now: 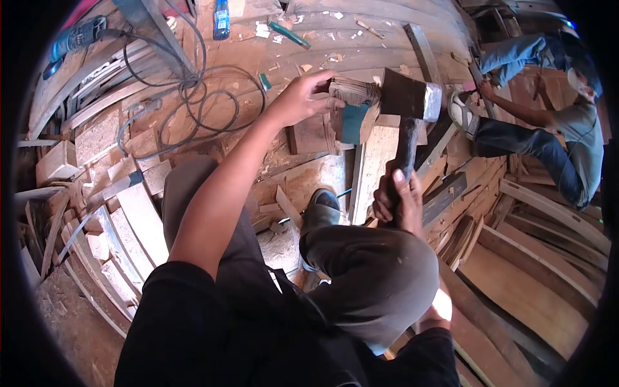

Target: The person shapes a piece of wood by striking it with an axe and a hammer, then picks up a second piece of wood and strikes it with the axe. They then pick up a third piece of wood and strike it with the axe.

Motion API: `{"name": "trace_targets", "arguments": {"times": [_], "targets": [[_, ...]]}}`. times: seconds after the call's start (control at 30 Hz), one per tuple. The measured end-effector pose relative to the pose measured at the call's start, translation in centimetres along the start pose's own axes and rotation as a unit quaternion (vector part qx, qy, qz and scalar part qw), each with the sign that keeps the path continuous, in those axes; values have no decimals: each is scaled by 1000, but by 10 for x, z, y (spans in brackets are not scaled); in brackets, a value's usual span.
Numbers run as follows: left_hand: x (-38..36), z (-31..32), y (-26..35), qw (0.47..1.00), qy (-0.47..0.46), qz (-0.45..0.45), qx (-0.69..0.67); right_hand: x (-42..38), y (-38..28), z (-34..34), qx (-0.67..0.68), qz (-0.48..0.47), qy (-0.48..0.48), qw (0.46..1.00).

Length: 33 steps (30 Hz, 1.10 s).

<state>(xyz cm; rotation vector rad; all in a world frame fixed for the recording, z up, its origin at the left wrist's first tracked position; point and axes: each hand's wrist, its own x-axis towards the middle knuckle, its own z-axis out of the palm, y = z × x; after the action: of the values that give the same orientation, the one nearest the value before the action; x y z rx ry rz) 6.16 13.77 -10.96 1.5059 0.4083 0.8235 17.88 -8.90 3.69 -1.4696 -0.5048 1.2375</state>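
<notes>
My left hand [302,98] steadies a rough, splintered wooden block [354,90] at its left side, thumb and fingers closed on its edge. Part of the block's side is green [353,122]. In my right hand [400,197] is a sledgehammer [411,95], gripped low on its dark handle. Its heavy metal head is beside the block's right end, overlapping it in this view. Below them a light upright timber [376,171] stands between my hands, near my bent knee.
A person [567,122] sits at the right, one shoe close to the hammer head. Curved planks [541,271] fill the lower right. A blue power tool [77,39] and looped black cable [193,97] lie upper left. Behind are a blue bottle [221,19] and wood chips.
</notes>
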Motion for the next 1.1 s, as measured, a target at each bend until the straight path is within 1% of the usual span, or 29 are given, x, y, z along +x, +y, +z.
{"name": "trace_targets", "arguments": {"times": [0.03, 0.07, 0.17, 0.2, 0.27, 0.3, 0.33, 0.37, 0.4, 0.43, 0.5, 0.53, 0.57, 0.63, 0.7, 0.73, 0.77, 0.8, 0.83, 0.87, 0.9, 0.93, 0.97, 1.0, 1.03, 1.1], "targets": [[0, -1, 18, 995, -22, -49, -88, 2, 6, -1, 53, -17, -20, 998], [-2, -2, 27, 978, -43, -102, -176, 5, 11, -2, 44, -31, -24, 998], [-1, 3, 24, 969, -29, -96, -227, 8, 13, 2, 26, -70, -22, 997], [-2, 5, 21, 969, -27, -108, -220, 7, 13, 4, 22, -82, -17, 996], [-5, 7, 18, 968, -25, -134, -209, 2, 3, 11, 61, -141, 4, 988], [-6, 6, 18, 972, -42, -141, -181, 4, -5, 13, 80, -174, 11, 981], [-8, 5, 17, 975, -63, -147, -153, 5, -12, 9, 83, -230, 5, 970], [-11, 4, 16, 976, -86, -155, -124, 8, -22, 6, 48, -273, 17, 961], [-12, 2, 5, 984, -101, -122, -82, 10, -27, -1, 50, -287, 44, 955], [-14, -1, 3, 986, -109, -118, -49, 13, -30, -8, 53, -301, 71, 949], [-13, -9, 1, 987, -124, -103, 21, 27, -18, -23, 62, -255, 130, 956], [-13, -13, -1, 985, -129, -116, 20, 38, 4, -37, 63, -227, 170, 957], [-13, -13, 0, 986, -136, -97, 31, 49, 33, -54, 64, -197, 210, 956], [-13, -18, 3, 986, -143, -59, 54, 43, 85, -78, 84, -101, 257, 957], [-14, -17, 7, 987, -116, -85, 76, 38, 133, -105, 45, 2, 299, 953], [-16, -14, 7, 986, -104, -103, 86, 38, 162, -117, -13, 18, 308, 951], [-18, -12, 7, 985, -83, -80, 131, 35, 194, -132, -72, 35, 318, 945], [-16, -11, 7, 981, -63, -56, 177, 34, 232, -156, -134, 31, 331, 934], [-15, -11, 4, 973, -46, -33, 223, 24, 241, -154, -170, 67, 363, 914], [-13, -10, -9, 977, -16, 14, 211, 21, 249, -153, -200, 66, 367, 906], [-13, -11, -13, 979, -15, 30, 201, 19, 255, -155, -229, 64, 371, 898], [-14, -9, -15, 980, -26, 42, 193, 18, 266, -163, -375, -50, 337, 862], [-11, -9, -14, 981, -27, 64, 181, 17, 271, -169, -393, -33, 310, 865], [-8, -9, -12, 986, -46, 43, 156, 17, 272, -173, -423, -66, 313, 848], [-7, -6, -11, 986, -45, 28, 157, 17, 272, -176, -453, -100, 314, 828], [-3, 0, -8, 987, -36, -1, 159, 13, 266, -180, -476, -69, 319, 817]]}}
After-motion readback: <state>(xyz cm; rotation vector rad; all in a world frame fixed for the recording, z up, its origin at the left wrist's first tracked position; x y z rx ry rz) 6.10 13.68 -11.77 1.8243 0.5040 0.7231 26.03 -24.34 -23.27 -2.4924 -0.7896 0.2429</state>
